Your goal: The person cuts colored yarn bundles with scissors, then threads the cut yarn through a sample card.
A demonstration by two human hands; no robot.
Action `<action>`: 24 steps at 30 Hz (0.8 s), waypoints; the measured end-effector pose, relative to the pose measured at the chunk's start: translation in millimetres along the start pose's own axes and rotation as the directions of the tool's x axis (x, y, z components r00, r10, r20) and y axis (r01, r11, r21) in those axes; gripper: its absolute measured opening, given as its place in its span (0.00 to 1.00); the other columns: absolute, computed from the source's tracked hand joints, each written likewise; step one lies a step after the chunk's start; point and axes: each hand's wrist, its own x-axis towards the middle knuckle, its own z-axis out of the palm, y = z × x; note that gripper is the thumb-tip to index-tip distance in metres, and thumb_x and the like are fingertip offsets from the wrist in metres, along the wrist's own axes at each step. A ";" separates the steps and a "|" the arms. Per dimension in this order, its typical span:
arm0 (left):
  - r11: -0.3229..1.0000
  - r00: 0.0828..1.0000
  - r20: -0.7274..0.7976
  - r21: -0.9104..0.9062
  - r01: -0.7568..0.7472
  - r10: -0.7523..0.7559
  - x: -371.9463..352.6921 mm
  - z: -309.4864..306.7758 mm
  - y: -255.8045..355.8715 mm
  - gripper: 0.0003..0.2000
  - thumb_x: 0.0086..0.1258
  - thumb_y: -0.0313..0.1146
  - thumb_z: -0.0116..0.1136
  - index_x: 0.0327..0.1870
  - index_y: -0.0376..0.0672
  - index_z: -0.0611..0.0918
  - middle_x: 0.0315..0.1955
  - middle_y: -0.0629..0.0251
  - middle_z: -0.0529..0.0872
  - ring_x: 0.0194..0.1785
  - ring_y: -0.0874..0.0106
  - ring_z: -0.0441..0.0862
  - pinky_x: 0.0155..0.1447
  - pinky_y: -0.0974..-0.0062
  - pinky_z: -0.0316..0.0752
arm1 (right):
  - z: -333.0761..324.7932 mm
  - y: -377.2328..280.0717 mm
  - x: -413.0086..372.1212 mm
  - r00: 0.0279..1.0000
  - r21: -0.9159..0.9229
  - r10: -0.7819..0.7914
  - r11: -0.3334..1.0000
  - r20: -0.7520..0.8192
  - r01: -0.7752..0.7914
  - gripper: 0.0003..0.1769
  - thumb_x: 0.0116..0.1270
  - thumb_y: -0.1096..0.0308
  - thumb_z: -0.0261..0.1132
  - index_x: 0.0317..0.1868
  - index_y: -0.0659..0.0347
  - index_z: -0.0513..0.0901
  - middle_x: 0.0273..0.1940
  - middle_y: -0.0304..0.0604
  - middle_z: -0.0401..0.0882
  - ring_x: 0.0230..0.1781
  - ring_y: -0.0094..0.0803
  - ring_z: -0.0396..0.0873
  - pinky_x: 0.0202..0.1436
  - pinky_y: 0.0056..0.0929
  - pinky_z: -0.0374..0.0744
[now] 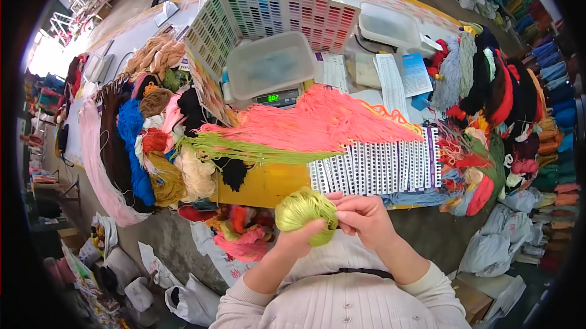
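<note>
A ball of shiny lime-green yarn is held up in front of my waist, just off the table's near edge. My left hand cups it from below and the left, thumb across its front. At the ball's right side, my right hand has thumb and fingers pinched together on the yarn; the exact strand is hidden. Beyond the hands, a spread of coral-pink yarn lies over green strands on the table. White punched strips sit right of them.
A digital scale bears a plastic tub, with a colour chart standing behind. Yarn skeins heap the left side, and more skeins the right. White bags lie on the floor.
</note>
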 end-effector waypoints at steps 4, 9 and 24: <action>0.989 0.984 -0.136 -0.114 0.098 -0.113 0.8 -0.4 -7.9 0.18 0.59 0.30 0.48 0.50 0.32 0.67 0.42 0.57 0.74 0.44 0.70 0.73 0.48 0.74 0.68 | -3.9 0.5 -2.1 0.998 0.169 -0.019 0.986 0.056 0.009 0.06 0.54 0.77 0.54 0.28 0.69 0.78 0.19 0.40 0.71 0.15 0.18 0.64 0.18 0.15 0.63; 0.951 0.992 -0.073 -0.299 0.077 -0.104 5.0 9.7 -1.0 0.17 0.59 0.27 0.47 0.49 0.32 0.67 0.41 0.57 0.74 0.43 0.69 0.74 0.48 0.72 0.69 | -6.4 -8.2 -5.7 0.996 0.169 0.068 0.983 0.063 -0.078 0.06 0.54 0.78 0.54 0.29 0.69 0.78 0.17 0.38 0.70 0.14 0.18 0.63 0.19 0.15 0.63; 0.965 0.982 -0.140 -0.248 0.089 -0.127 8.3 15.1 -8.8 0.12 0.61 0.29 0.47 0.44 0.35 0.72 0.42 0.60 0.74 0.46 0.73 0.72 0.49 0.74 0.68 | -15.3 -13.8 -7.9 0.994 0.198 0.080 0.976 0.074 -0.094 0.04 0.53 0.79 0.54 0.28 0.69 0.76 0.21 0.36 0.70 0.14 0.15 0.60 0.28 0.14 0.66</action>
